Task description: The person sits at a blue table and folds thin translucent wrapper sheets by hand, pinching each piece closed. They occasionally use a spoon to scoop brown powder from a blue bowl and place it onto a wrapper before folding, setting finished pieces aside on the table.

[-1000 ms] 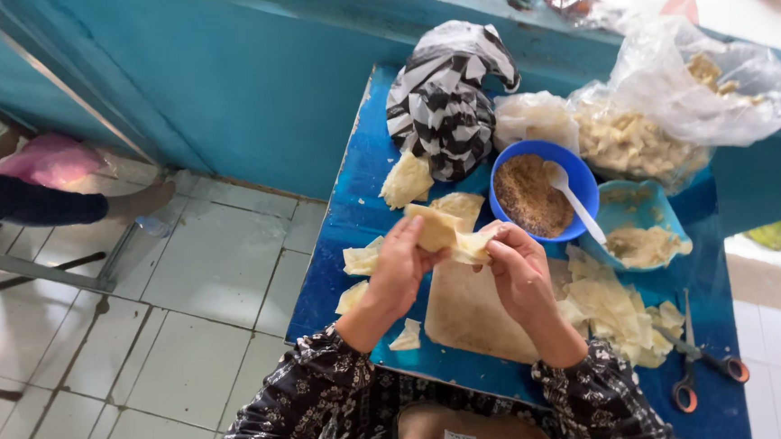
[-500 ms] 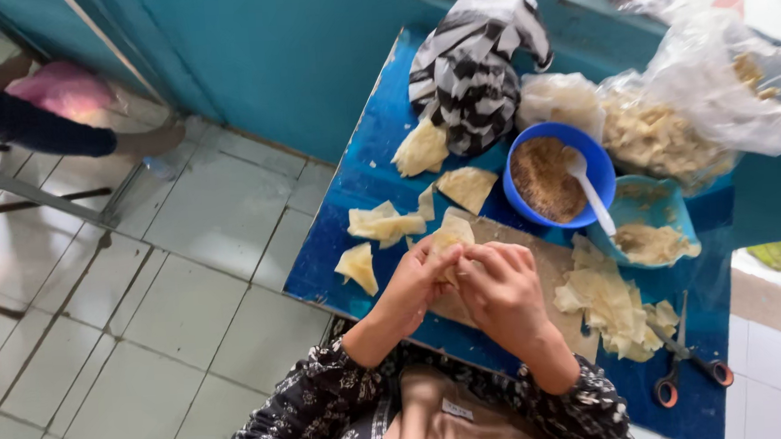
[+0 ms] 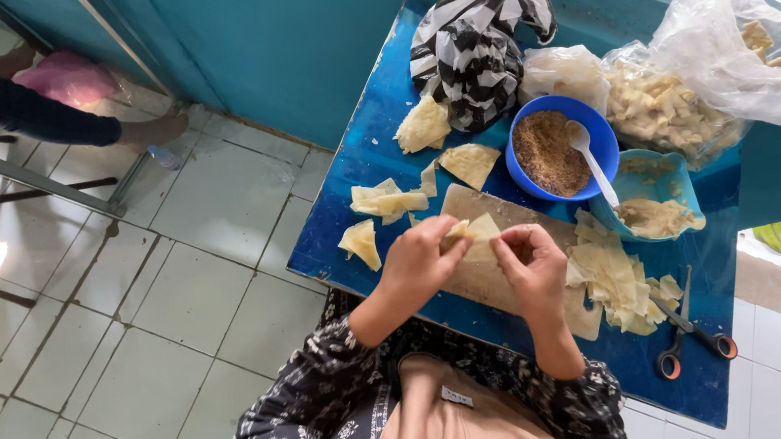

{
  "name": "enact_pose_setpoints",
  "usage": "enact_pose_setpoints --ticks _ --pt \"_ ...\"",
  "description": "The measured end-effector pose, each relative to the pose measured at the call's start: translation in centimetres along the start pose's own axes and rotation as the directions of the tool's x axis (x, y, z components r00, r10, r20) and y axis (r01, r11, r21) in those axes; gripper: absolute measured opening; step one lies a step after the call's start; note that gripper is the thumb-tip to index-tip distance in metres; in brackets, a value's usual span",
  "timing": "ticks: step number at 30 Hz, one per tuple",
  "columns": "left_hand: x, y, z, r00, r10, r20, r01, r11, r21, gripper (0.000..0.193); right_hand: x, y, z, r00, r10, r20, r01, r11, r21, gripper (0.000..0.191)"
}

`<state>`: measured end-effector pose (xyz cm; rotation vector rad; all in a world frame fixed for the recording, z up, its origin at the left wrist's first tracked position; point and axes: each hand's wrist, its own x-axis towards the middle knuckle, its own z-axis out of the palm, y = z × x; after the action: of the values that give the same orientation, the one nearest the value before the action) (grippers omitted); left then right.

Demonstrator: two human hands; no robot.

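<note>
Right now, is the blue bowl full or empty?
Partly full. The blue bowl holds brown crumbly filling below its rim, and a white spoon rests in it, handle over the edge.

board point(image 3: 493, 272) on table point(image 3: 378, 157) | bowl point(image 3: 563, 146) behind board (spoon point(image 3: 591, 160) in it) | scissors point(image 3: 686, 328) right

Compared with 1.0 s ago: the left hand point(image 3: 418, 265) and right hand point(image 3: 531, 265) have dropped from beside the round blue bowl of brown filling point(image 3: 563, 146) to over the pale wooden cutting board point(image 3: 502, 267), where they already were 0.5 s ago. The thin yellowish dough wrapper point(image 3: 475, 234), then bunched between the fingers, now shows as a flatter folded piece pinched at both ends. Both hands sit slightly further apart than 0.5 s ago.
</note>
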<state>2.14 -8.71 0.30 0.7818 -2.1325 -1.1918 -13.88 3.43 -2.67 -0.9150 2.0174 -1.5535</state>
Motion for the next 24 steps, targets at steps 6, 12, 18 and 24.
enact_pose_setpoints --ticks 6,12,18,24 --pt "2.2 -1.7 0.7 0.953 0.148 -0.265 -0.151 0.988 0.009 0.024 1.8 -3.0 2.4 0.945 -0.328 -0.018 0.235 0.713 -0.661 0.014" --pt "0.5 -3.1 -0.2 0.943 -0.211 0.256 0.282 0.103 -0.954 0.049 0.2 -5.6 2.3 0.718 -0.696 -0.016 0.551 0.583 -0.597 0.019" --pt "-2.4 -1.2 1.2 0.922 -0.021 0.386 0.386 0.008 -0.923 0.058 -1.7 -6.3 4.3 0.794 -0.603 0.076 0.600 0.758 -0.256 0.019" --pt "-3.0 -1.0 1.6 0.944 -0.032 0.329 0.328 0.217 -0.920 0.059 -1.7 -6.1 3.0 0.927 -0.342 0.155 0.333 0.939 0.083 0.006"
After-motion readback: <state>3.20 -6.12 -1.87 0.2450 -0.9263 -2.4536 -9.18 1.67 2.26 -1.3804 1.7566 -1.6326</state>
